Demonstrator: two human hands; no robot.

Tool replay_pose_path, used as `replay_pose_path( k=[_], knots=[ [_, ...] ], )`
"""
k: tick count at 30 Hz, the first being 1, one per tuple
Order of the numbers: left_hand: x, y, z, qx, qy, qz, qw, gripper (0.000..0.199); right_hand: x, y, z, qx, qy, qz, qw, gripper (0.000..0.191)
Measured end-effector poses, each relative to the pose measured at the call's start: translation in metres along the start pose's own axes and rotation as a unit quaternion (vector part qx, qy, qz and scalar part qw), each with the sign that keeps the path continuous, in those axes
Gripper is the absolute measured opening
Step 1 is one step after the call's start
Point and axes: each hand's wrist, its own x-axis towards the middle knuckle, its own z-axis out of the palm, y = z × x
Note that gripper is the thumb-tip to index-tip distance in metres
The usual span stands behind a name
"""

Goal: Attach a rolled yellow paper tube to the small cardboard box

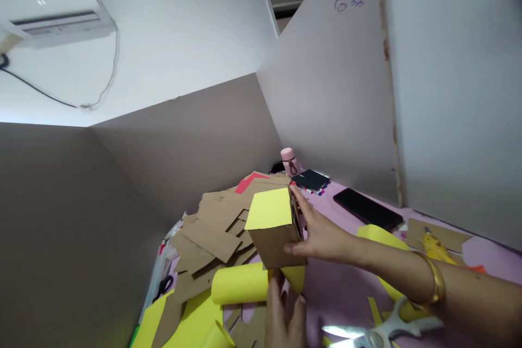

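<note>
Yellow paper (pixel 269 209) caps the cardboard box (pixel 272 247) at mid-counter (pixel 336 288). The right hand (pixel 317 232) grips its side; the left hand (pixel 285 318) reaches its lower edge, grip unclear. Fitting paper seems in hand; the next move likely needs steady support. Cardboard scraps (pixel 220 209) crowd leftward; room opens rightward, before the scissors (pixel 374 338).

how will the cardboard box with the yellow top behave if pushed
The cardboard box is probably light for its size, being cardboard sheets. Its flat front looks fairly stiff, but the rough edge by the right hand might crush.
</note>
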Motion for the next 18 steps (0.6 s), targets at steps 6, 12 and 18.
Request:
replay_pose_path(
  k=[6,12,18],
  knots=[
    [0.010,0.014,-0.055,0.204,0.035,0.188,0.960,0.035,0.000,0.001,-0.001,-0.009,-0.004,0.007,1.000,0.123],
    [0.043,0.032,-0.096,0.477,-0.123,0.229,0.840,0.067,0.002,-0.001,-0.001,-0.010,-0.005,0.001,1.000,0.123],
    [0.076,0.033,-0.094,0.644,-0.237,0.110,0.719,0.082,0.002,-0.002,-0.001,-0.014,-0.004,0.000,1.000,0.124]
  ],
)
